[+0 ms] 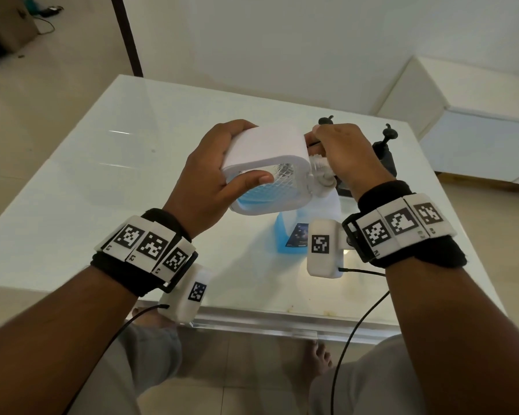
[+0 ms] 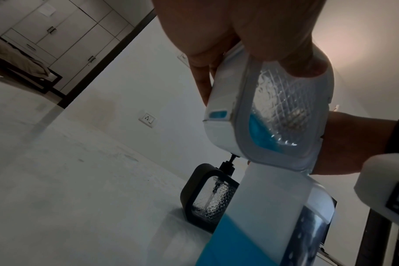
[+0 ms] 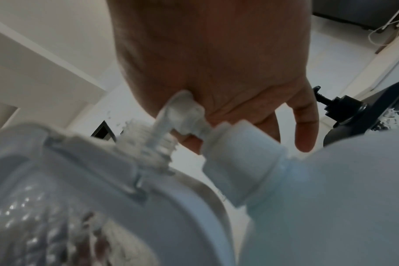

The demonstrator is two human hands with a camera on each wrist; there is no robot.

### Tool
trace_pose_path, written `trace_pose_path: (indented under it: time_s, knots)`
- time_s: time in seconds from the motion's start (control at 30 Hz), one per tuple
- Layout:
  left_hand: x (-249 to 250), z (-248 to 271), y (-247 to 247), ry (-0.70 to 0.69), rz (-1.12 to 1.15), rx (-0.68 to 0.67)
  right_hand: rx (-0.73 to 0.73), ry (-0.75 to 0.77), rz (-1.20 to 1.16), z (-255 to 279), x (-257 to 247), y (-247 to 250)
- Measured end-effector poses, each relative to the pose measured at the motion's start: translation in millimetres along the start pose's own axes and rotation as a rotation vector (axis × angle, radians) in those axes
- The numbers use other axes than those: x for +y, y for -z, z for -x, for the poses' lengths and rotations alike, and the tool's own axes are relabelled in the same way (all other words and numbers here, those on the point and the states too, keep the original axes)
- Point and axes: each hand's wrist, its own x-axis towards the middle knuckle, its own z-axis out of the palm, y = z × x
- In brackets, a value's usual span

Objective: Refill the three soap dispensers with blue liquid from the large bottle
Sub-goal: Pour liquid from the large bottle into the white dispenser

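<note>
My left hand [image 1: 219, 163] grips a white soap dispenser [image 1: 264, 163] and holds it tipped on its side above the table. Its clear diamond-patterned window [image 2: 282, 111] shows a little blue liquid pooled at the low end. My right hand [image 1: 333, 145] is curled over the dispenser's white pump head [image 3: 182, 115] at its ribbed collar. Directly below stands the large bottle [image 1: 291, 235], partly full of blue liquid, with its white cap [image 3: 239, 171] on. Two black dispensers [image 1: 384, 151] stand behind my right hand; one shows only its pump top [image 1: 325, 119].
The white glossy table [image 1: 132, 175] has bare surface to the left and in front of the bottle. A white low cabinet [image 1: 477, 124] sits at the right, beyond the table. Cables hang from both wrist cameras over the near table edge.
</note>
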Motion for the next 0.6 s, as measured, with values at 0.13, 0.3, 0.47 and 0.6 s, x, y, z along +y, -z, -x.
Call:
trace_pose_path:
  time_s: [0.13,0.3,0.47,0.6]
  knots:
    - [-0.8,0.2,-1.3,0.003,-0.005,-0.014,0.003,-0.031,-0.022,-0.4,-1.3,2.9]
    - [1.5,0.3,-0.9,0.009,0.000,-0.009,-0.043,-0.008,0.134,-2.6,2.5,-3.1]
    - [3.0,1.1,-0.9,0.009,0.020,-0.015,-0.041,0.006,0.191,-0.1,5.7,-2.5]
    - [3.5,2.2,-0.3,0.018,0.032,-0.012,0.057,-0.021,0.005,0.8,6.8,-4.0]
